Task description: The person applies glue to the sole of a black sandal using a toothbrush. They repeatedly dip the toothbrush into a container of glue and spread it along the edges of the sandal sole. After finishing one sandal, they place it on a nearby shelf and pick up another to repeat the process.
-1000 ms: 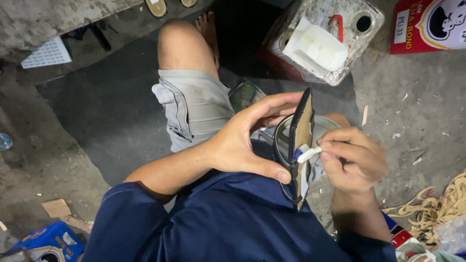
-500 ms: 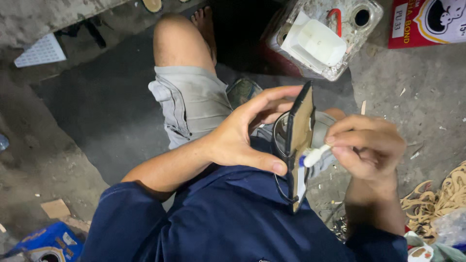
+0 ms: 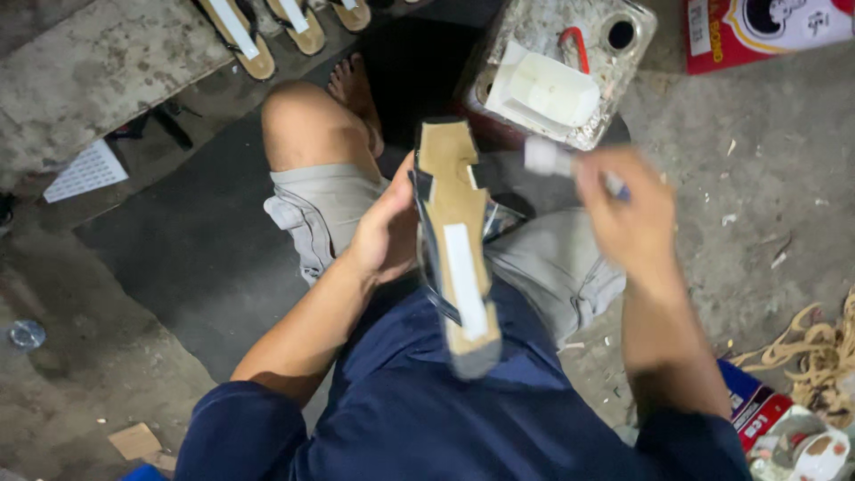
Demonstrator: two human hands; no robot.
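My left hand grips a tan sandal sole from its left side, holding it flat-side up over my lap. A white strip runs along the middle of the sole and dark straps hang beneath it. To the right of the sole, my right hand is raised and blurred, closed on a small brush with a white tip that points left. The brush tip hangs above the sole's far end without touching it.
A grimy metal can topped with a white pad stands just beyond my knees. More sandal soles lie on a concrete slab at the back left. A red box sits at the back right, and rope and tins lie at right.
My left hand has turned the sole from edge-on to flat side up. My right hand with the brush has lifted away from the sole, up and to the right.
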